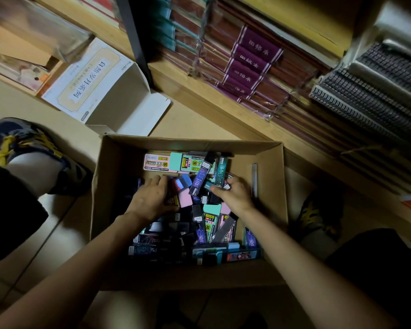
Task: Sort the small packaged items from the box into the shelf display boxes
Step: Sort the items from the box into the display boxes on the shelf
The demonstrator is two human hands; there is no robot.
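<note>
cardboard box [119,162] holds small packets [161,162]; left hand [150,198] fingers [157,181] flat, right hand [235,194] fingers [233,182] gripping some.

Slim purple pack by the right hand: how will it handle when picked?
The slim purple pack looks like a rigid case: probably stiff and light. Its glossy face may slip. It leans on loose packs, so a nudge would likely topple it.

Brown cardboard box [274,186]; pink, mint, purple packets [201,179]; maroon notebooks [249,67].
</note>
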